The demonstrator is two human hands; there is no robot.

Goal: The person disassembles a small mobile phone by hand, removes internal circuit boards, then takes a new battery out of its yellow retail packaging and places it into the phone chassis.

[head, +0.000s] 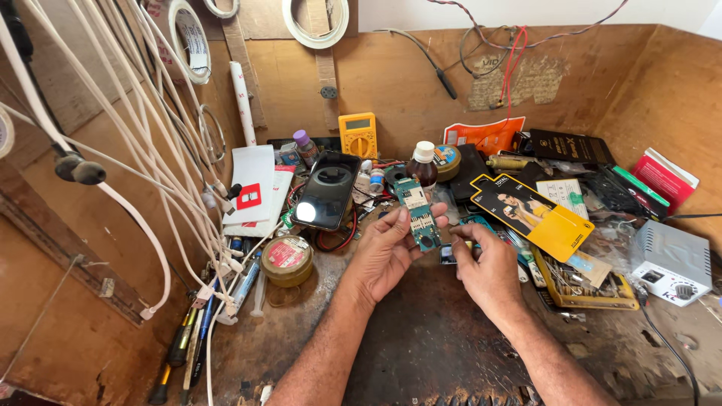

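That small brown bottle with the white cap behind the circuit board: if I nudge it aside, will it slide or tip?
The brown bottle stands upright, tall and narrow, so a push near its white cap would probably tip it. It looks like glass, so likely fragile and heavyish for its size. Clutter crowds its base, with the circuit board in the left hand just in front, so it likely won't slide cleanly.
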